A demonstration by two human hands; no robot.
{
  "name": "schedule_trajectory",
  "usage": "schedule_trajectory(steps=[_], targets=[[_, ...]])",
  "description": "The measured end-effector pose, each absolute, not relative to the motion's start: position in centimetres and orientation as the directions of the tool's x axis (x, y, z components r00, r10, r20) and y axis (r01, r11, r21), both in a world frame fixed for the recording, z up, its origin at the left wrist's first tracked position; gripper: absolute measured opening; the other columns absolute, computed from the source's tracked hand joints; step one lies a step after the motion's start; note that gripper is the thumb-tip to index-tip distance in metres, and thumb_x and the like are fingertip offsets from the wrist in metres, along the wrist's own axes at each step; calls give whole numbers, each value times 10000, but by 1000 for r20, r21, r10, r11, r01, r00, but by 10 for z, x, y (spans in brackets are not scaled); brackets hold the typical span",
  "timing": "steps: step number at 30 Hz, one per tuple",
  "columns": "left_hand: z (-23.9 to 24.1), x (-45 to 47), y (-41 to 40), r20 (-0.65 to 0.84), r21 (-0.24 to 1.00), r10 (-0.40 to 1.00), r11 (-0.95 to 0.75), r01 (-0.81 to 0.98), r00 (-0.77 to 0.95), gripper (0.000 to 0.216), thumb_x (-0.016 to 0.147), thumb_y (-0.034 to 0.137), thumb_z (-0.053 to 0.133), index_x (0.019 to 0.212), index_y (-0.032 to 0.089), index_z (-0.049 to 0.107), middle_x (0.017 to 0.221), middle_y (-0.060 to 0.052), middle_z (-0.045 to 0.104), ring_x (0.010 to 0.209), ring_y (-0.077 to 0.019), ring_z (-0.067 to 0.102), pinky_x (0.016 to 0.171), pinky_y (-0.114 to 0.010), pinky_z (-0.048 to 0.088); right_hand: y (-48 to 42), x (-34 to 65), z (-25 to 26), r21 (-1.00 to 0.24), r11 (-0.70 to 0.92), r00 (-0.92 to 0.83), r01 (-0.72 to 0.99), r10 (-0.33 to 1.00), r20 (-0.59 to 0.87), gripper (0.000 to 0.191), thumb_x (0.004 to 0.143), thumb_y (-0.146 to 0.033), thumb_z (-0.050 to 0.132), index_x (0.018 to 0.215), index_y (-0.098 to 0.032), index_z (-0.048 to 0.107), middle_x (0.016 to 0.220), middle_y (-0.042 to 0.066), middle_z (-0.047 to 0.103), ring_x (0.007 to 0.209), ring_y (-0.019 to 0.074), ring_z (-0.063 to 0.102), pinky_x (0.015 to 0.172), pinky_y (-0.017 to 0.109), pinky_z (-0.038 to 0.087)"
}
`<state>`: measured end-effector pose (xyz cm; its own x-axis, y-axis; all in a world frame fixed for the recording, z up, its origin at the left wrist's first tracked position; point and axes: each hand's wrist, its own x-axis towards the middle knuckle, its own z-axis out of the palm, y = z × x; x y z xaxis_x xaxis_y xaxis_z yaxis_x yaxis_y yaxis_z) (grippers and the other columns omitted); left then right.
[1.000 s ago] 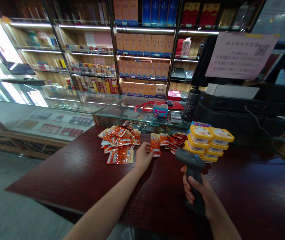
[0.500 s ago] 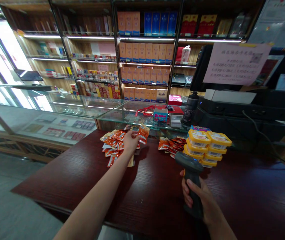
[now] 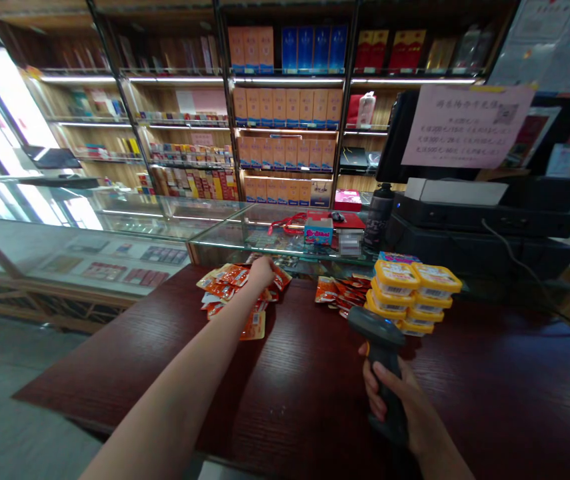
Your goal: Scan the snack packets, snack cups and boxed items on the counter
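Note:
My left hand (image 3: 263, 272) reaches over the far right part of a pile of orange snack packets (image 3: 222, 283). Its fingers are bent down and hidden behind the back of the hand, so whether they hold a packet does not show. One orange packet (image 3: 281, 279) lies just right of the hand, and another packet (image 3: 253, 327) sticks out toward me at the pile's near side. In my right hand (image 3: 399, 393) is a dark handheld barcode scanner (image 3: 377, 327), held upright by its grip above the counter, its head toward the second group of orange-red packets (image 3: 339, 291).
Yellow-lidded tubs (image 3: 397, 275) stand stacked behind the scanner. A glass display counter (image 3: 215, 240) borders the far edge of the wooden counter (image 3: 285, 400). A blue-pink box (image 3: 318, 231), a dark bottle (image 3: 379, 217) and a monitor with a pink notice (image 3: 465, 127) stand beyond.
My left hand, which held up an orange packet, has lowered to the pile, its fingers now out of sight. The right hand with the scanner has hardly moved.

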<state>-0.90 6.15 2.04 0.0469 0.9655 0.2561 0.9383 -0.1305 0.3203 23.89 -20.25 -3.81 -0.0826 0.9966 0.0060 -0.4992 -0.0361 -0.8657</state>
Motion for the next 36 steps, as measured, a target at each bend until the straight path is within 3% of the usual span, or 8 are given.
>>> schedule_trajectory(steps=[6,10,15,18,25,29,34,36], targets=[[13,-2,48,265,143,942,-252,957,208,185,712,58,554,798,109,710,1016,-203,658,1063,-322,556,923,-410,406,-203,238,-37,-863,-41,-81,-503,997,0,358,767,-398,713,1020,-219,535,617,-72,504,381,40,413,354,164,342],[4,5,37,203,79,915,-370,926,349,182,713,72,582,804,161,711,1024,-152,672,1086,-283,550,964,-382,366,-204,237,-35,-862,-39,-79,-506,997,1,351,767,-394,713,1017,-223,537,622,-72,499,387,36,415,354,156,337],[-16,10,27,167,-77,851,-491,867,497,214,797,264,594,986,217,682,1121,-126,657,1124,-299,536,1050,-504,231,-204,238,-34,-863,-45,-88,-504,996,-1,358,760,-402,717,1013,-215,545,612,-71,495,382,38,408,352,163,345],[-27,11,22,258,-69,846,-466,882,467,286,787,353,630,1025,200,669,1203,-153,617,1195,-333,485,1081,-544,142,-204,238,-36,-863,-42,-88,-504,996,3,355,767,-401,711,1020,-214,547,612,-71,498,384,37,413,351,163,354],[-32,15,15,304,-57,816,-499,864,492,219,773,281,647,962,178,686,1208,-166,605,1220,-335,458,1103,-544,121,-204,238,-36,-854,-44,-79,-518,997,-3,358,754,-400,725,1006,-214,552,616,-67,505,386,39,409,351,161,355],[-32,26,12,343,99,826,-505,858,447,167,810,202,549,875,155,696,1073,-175,644,1131,-303,530,1025,-449,331,-203,238,-35,-851,-41,-74,-523,997,-2,348,762,-396,718,1010,-218,552,614,-70,505,385,38,405,356,159,344],[-36,62,16,269,616,944,-321,719,192,141,776,191,554,778,169,693,865,-93,693,886,-218,631,825,-303,458,-202,239,-37,-853,-39,-76,-521,997,1,345,762,-398,716,1012,-220,559,608,-69,509,381,45,417,347,161,348],[-39,77,21,196,724,974,-221,653,112,190,789,253,553,684,153,675,710,-75,677,743,-196,638,719,-275,470,-201,239,-38,-851,-31,-74,-523,997,9,340,765,-398,714,1009,-216,562,605,-68,510,377,43,414,343,161,351]])
